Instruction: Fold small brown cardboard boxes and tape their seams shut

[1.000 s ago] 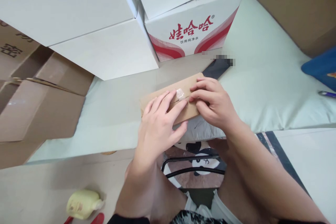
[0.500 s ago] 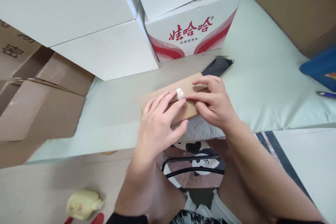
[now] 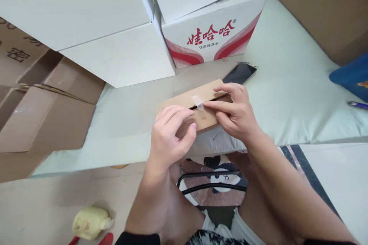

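A small brown cardboard box [image 3: 207, 122] lies slantwise on the pale green cloth, with a dark slit between its top flaps. A piece of clear tape [image 3: 199, 104] bridges the slit near the middle. My left hand [image 3: 174, 132] is over the box's left part, fingers bent and thumb apart, with nothing visible in its grasp. On the right end rests my right hand [image 3: 237, 111], its fingers spread and the index fingertip touching the tape. Beyond the box lies a flat black object [image 3: 240, 73], partly blurred out.
White cartons [image 3: 115, 53] and a red-and-white water carton [image 3: 214, 40] stand behind. Brown cartons [image 3: 57, 118] are at left, another [image 3: 322, 11] at right. A blue object [image 3: 350, 76] and purple pen [image 3: 358, 104] lie right. A yellow bottle [image 3: 90, 222] is on the floor.
My left hand has drawn back slightly from the tape and its fingers have curled. The tape now shows across the slit, which looks wider. My right hand stays nearly in place.
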{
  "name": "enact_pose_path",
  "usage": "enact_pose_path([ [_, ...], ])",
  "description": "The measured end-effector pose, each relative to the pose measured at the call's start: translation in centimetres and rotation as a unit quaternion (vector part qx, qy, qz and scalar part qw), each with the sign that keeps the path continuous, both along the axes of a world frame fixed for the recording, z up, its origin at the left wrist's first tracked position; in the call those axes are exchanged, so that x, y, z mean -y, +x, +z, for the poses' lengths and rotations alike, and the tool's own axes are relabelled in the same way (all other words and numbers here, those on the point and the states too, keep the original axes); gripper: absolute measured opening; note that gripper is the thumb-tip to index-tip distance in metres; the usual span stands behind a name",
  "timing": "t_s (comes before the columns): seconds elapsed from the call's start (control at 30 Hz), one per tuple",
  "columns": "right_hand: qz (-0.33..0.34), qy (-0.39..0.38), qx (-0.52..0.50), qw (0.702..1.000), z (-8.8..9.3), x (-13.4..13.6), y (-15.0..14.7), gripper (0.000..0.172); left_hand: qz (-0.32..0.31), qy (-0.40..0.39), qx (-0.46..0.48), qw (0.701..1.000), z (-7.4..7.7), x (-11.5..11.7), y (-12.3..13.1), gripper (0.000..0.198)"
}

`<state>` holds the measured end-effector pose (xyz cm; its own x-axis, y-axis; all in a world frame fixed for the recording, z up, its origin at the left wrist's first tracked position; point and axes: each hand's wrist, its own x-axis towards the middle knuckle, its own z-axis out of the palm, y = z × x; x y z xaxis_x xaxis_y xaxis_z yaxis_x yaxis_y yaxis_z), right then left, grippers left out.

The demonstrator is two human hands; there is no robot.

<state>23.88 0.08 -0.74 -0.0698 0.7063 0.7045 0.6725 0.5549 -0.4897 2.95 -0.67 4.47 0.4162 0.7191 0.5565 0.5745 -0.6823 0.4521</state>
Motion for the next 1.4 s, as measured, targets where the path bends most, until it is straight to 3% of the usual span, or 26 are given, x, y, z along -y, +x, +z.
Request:
enact_pose_path([
  [0.23, -0.004, -0.036, 0.013, 0.999, -0.1, -0.1, 0.3, 0.045, 0.010, 0.056, 0.117, 0.992, -0.6, -0.1, -0.2, 0.012],
  [0.4, -0.042, -0.035, 0.010, 0.998, -0.1, 0.1, 0.0, 0.051, 0.041, 0.114, 0.273, 0.954, -1.5, -0.4, -0.4, 0.019],
  [0.53, -0.047, -0.043, -0.013, 0.998, 0.0, 0.3, -0.4, 0.045, 0.051, 0.118, 0.337, 0.933, -1.4, -0.8, -0.6, 0.021],
  [0.73, -0.062, -0.070, -0.021, 0.995, -0.2, 0.2, -0.3, 0.047, 0.051, 0.083, 0.325, 0.941, -1.3, -1.4, -1.5, 0.021],
  [1.0, -0.018, -0.099, -0.016, 0.995, 0.6, 0.2, -0.1, 0.059, 0.133, 0.006, 0.343, 0.930, -1.4, -2.2, -2.9, 0.019],
  [1.23, -0.008, -0.054, -0.042, 0.998, 0.7, 0.2, -0.4, 0.044, 0.133, -0.137, 0.287, 0.939, -1.9, -2.3, -3.6, 0.016],
  [1.4, 0.027, -0.045, -0.133, 0.990, 0.9, 0.7, -0.2, 0.031, 0.123, -0.142, 0.248, 0.950, -2.3, -2.8, -4.1, 0.021],
])
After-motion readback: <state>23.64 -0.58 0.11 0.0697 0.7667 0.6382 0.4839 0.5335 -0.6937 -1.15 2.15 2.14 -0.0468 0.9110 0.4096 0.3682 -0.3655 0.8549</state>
